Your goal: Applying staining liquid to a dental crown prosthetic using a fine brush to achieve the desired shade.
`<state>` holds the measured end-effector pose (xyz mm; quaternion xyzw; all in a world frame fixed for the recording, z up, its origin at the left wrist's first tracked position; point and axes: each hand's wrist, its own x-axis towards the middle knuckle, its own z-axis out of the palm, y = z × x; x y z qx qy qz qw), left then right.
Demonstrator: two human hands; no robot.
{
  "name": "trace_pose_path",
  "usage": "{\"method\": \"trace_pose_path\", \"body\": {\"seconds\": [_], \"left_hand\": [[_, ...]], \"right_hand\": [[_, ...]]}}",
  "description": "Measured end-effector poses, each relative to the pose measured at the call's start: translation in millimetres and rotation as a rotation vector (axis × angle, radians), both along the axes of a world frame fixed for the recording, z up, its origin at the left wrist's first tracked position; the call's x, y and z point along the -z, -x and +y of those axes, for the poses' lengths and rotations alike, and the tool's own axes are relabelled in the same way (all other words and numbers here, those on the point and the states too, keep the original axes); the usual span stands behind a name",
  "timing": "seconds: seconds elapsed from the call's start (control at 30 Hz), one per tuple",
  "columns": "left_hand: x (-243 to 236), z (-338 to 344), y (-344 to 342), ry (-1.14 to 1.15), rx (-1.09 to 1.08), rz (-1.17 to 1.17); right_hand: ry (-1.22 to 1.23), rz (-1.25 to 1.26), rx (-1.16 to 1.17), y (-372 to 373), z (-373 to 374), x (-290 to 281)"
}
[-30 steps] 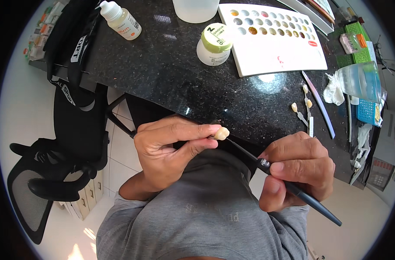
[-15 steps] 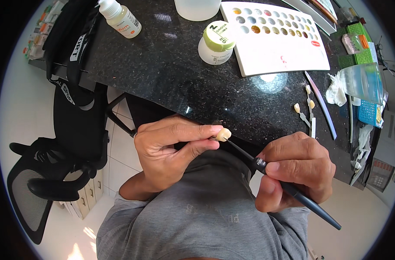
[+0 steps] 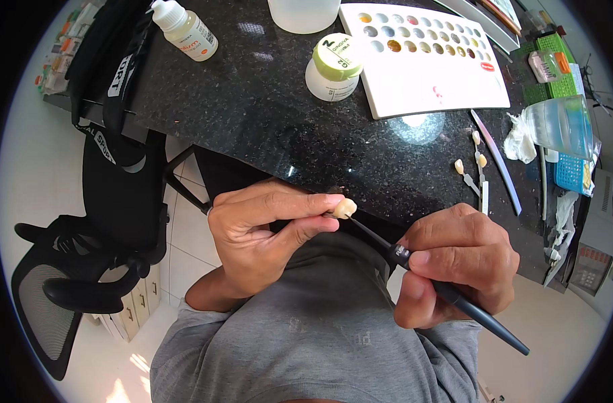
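Between thumb and forefinger, my left hand (image 3: 263,232) pinches a small cream-coloured dental crown (image 3: 345,208), just off the near edge of the dark table. My right hand (image 3: 458,265) is closed round a slim black fine-tipped brush (image 3: 380,240), held like a pen. Its tip touches the crown's lower side or lies just beside it; I cannot tell which. What part of the crown sits behind my left fingertips is hidden.
On the speckled black table (image 3: 253,121) stand a dropper bottle (image 3: 185,30), a green-lidded jar (image 3: 333,67) and a white palette (image 3: 427,84) with coloured wells. Tooth shade tabs (image 3: 481,161), a curved file-like strip (image 3: 498,161) and a clear cup (image 3: 558,127) are at right. A black mesh chair (image 3: 48,302) is at left.
The crown has turned slightly in my left fingers, and the brush tip has shifted a little along its lower side. The table things sit very slightly further left in view.
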<state>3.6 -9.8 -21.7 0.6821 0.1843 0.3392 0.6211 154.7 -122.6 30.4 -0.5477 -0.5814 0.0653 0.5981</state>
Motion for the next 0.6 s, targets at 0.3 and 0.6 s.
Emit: {"method": "trace_pose_path", "body": {"seconds": [0.3,0.6], "left_hand": [[2.4,-0.9,-0.2,0.011,-0.013,-0.016],[1.9,-0.7,0.6,0.0,-0.011,-0.004]], "right_hand": [[-0.043,0.01,-0.006,0.7,0.9,2.7],[-0.038,0.007,0.004,1.8,1.0,3.0]]}}
